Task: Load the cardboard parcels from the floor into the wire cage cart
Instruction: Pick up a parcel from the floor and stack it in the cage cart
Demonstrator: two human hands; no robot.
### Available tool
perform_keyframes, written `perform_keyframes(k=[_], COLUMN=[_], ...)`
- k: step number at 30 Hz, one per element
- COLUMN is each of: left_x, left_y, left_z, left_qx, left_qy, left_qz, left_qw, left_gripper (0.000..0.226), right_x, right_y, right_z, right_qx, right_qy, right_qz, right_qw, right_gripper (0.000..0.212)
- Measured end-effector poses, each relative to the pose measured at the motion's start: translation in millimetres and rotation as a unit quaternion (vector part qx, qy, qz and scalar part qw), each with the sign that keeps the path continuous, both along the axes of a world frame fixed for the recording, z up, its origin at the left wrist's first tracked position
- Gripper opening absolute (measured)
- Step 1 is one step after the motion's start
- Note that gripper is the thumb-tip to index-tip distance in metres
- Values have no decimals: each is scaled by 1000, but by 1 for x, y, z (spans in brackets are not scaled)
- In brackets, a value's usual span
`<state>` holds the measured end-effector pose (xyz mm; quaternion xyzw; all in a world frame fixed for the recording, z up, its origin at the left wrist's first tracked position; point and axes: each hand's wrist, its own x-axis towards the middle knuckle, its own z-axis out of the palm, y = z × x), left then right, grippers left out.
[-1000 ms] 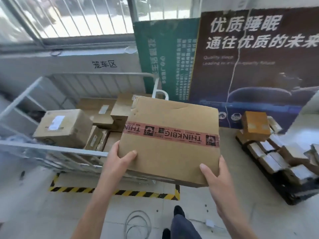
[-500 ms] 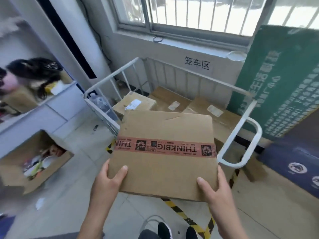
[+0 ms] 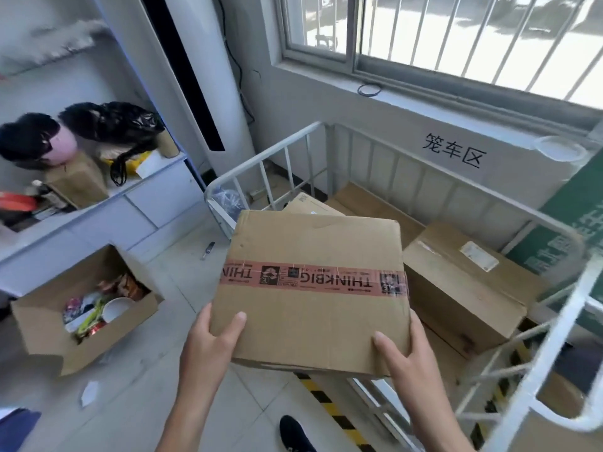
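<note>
I hold a flat cardboard parcel (image 3: 313,318) with a pink THINKBIG tape band across its top. My left hand (image 3: 212,347) grips its near left corner, and my right hand (image 3: 408,353) grips its near right corner. The parcel hangs over the near left side of the white wire cage cart (image 3: 261,158). Inside the cart lie several parcels, among them a large box with a white label (image 3: 456,288) to the right and another box (image 3: 306,205) partly hidden behind the held one.
An open cardboard box of mixed items (image 3: 85,308) stands on the floor at left. A white cabinet (image 3: 146,203) carries bags and a small box. Yellow-black floor tape (image 3: 326,402) runs under the cart. My shoe (image 3: 293,435) is near the bottom edge.
The view has swung left and closer to the cart. The parcel, still in both hands, now hangs over the cart's near left side, and the cabinet and open box have come into view.
</note>
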<state>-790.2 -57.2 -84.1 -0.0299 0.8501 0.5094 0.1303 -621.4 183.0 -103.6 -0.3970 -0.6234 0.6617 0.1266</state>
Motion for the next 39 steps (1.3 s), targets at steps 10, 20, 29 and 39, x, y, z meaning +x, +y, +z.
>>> perform_keyframes(k=[10,20,29,39], left_x=[-164,-342,-461,-521], left_y=[-12,94,186,218], left_z=[-10,-34,-59,-100], left_qx=[-6,-28,12,32], left_qy=[-17,-13,-43,-92], left_qz=[-47,-173,-273,-377], left_qw=[999,984,961,921], left_gripper=[35,39,29,57], right_x=[-142,-287,-377,-420], right_y=[-30,30,78,80], right_z=[-6,-41,-53,-79], right_qx=[-4,10,52,19], right_qy=[-8,-7,-39,-116], right_qz=[-59,-168,-242,-324], right_qw=[998,986,968,939], right_gripper=[59,52,55,58])
